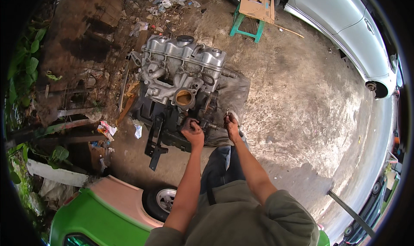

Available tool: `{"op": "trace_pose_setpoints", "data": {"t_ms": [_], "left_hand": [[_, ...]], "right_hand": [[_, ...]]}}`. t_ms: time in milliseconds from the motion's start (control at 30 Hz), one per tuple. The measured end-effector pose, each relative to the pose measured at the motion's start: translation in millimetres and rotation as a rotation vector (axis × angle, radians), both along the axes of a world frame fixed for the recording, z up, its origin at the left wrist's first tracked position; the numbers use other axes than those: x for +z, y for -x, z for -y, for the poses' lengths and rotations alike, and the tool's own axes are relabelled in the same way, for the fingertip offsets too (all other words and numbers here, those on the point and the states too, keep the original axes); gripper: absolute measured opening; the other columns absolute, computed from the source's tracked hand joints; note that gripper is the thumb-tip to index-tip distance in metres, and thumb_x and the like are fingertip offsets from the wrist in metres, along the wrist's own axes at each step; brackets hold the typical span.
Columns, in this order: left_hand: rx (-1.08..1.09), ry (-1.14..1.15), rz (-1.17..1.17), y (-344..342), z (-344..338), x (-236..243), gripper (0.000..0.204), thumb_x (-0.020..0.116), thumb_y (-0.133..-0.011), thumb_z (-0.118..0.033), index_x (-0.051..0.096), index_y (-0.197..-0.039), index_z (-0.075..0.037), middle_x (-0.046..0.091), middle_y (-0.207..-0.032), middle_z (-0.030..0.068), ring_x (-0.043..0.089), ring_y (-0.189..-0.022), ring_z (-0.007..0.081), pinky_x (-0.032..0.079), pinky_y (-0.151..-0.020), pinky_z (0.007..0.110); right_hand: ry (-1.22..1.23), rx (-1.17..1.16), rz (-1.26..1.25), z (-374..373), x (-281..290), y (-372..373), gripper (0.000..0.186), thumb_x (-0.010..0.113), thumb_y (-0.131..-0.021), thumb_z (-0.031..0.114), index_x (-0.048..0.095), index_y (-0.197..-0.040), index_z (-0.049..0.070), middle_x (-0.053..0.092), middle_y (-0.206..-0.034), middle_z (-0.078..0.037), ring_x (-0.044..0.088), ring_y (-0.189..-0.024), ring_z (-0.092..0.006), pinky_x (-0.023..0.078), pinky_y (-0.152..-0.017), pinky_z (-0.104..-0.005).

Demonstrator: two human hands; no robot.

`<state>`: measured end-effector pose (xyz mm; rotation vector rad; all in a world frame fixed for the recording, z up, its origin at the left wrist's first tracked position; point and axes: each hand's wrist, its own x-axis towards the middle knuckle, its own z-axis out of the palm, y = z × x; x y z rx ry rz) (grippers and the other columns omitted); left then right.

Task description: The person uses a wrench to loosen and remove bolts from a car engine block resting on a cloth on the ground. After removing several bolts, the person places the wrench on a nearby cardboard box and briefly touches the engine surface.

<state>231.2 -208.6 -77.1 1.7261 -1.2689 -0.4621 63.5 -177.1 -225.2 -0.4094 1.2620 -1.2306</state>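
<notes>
An engine (183,54) with a silver valve cover and a black cap stands in front of me. Its round intake opening (184,98), brownish inside, faces up toward me. Just below that opening, against the dark lower side of the engine, is my left hand (192,132), smudged black with its fingers curled; whatever they hold is hidden. My right hand (231,125) is pinched near the engine's right end, over a grey sheet (236,88). A small, light metal piece (227,111) pokes up from its fingertips, too small to name.
A black metal bracket (154,144) juts toward me at the engine's left. Litter (172,2) and scrap lie behind and left. A green stool (257,27) bears a brown board (257,5) beside a silver car (334,15). A green car body (95,211) is near me.
</notes>
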Motion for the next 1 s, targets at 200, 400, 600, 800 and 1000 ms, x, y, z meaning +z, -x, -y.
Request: {"op": "trace_pose_setpoints", "data": {"t_ms": [200, 400, 600, 800, 1000], "left_hand": [[0.018, 0.048, 0.112, 5.8, 6.0, 8.0, 0.047, 0.035, -0.099, -0.028, 0.047, -0.063, -0.001, 0.044, -0.053, 0.0088, 0.038, -0.042, 0.0212, 0.030, -0.043, 0.034], [0.003, 0.018, 0.096, 5.2, 4.4, 6.4, 0.053, 0.034, -0.101, -0.035, 0.045, -0.061, -0.002, 0.039, -0.051, 0.0062, 0.031, -0.040, 0.0185, 0.027, -0.043, 0.034], [0.011, 0.042, 0.122, 7.2, 4.7, 6.0, 0.052, 0.033, -0.100, -0.036, 0.048, -0.063, -0.002, 0.041, -0.051, 0.0066, 0.033, -0.040, 0.0190, 0.028, -0.042, 0.035], [0.027, 0.014, 0.188, 5.2, 5.7, 2.4, 0.052, 0.031, -0.100, -0.035, 0.052, -0.066, -0.002, 0.048, -0.053, 0.0098, 0.043, -0.041, 0.0231, 0.037, -0.042, 0.035], [0.013, -0.020, 0.236, 3.9, 3.1, -1.0, 0.057, 0.028, -0.100, -0.041, 0.053, -0.068, -0.002, 0.049, -0.053, 0.0106, 0.044, -0.042, 0.0249, 0.038, -0.042, 0.036]], "right_hand": [[-0.035, 0.022, -0.155, 6.4, -10.2, -15.2, 0.048, 0.057, -0.096, 0.029, 0.046, -0.135, 0.002, 0.055, -0.125, -0.008, 0.047, -0.121, -0.0147, 0.034, -0.103, -0.0279], [-0.131, -0.037, -0.004, 16.5, 8.6, -21.6, 0.049, 0.061, -0.094, 0.026, 0.046, -0.131, -0.003, 0.055, -0.122, -0.006, 0.049, -0.117, -0.0146, 0.037, -0.100, -0.0276], [0.012, -0.042, -0.034, 17.2, 6.3, -27.6, 0.028, 0.059, -0.095, 0.020, 0.059, -0.113, -0.001, 0.059, -0.103, 0.000, 0.053, -0.095, -0.0097, 0.040, -0.087, -0.0241], [0.102, 0.016, 0.092, 24.8, 5.9, -20.9, 0.018, 0.057, -0.095, 0.016, 0.065, -0.095, 0.000, 0.055, -0.079, 0.007, 0.043, -0.070, -0.0045, 0.034, -0.064, -0.0225], [-0.032, 0.070, 0.030, 27.9, 20.7, -13.1, 0.016, 0.055, -0.096, 0.013, 0.063, -0.093, 0.000, 0.054, -0.080, 0.007, 0.045, -0.070, -0.0043, 0.036, -0.064, -0.0216]]}}
